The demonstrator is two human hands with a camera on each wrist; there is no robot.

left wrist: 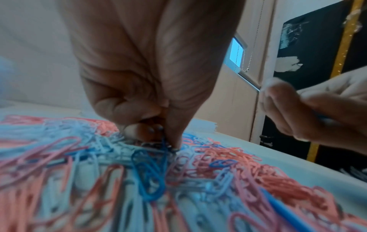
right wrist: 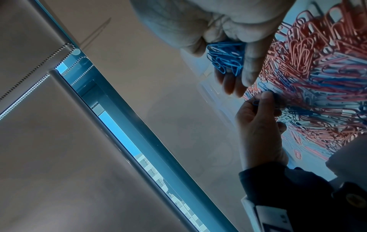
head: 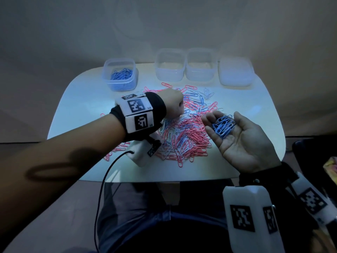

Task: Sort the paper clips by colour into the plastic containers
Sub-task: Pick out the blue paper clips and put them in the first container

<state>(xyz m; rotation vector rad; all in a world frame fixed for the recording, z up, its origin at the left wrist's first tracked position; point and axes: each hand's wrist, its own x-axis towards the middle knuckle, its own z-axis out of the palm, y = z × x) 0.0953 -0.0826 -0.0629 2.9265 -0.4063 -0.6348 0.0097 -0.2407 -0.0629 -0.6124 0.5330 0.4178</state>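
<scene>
A mixed pile of pink, white and blue paper clips (head: 186, 141) covers the middle of the white table (head: 82, 110). My left hand (head: 179, 106) reaches down into the pile's far side. In the left wrist view its thumb and finger (left wrist: 164, 141) pinch a blue clip (left wrist: 151, 172) that is tangled with another. My right hand (head: 218, 123) lies palm up over the pile's right edge. A bunch of blue clips (head: 224, 126) rests in its cupped, relaxed fingers, and this blue bunch (right wrist: 226, 59) also shows in the right wrist view.
Along the far edge stands a clear container of blue clips (head: 120, 74) at the left. To its right are two empty containers (head: 170, 65) (head: 200, 64), then a covered white one (head: 236, 72). A black cable (head: 104, 179) hangs off the near edge.
</scene>
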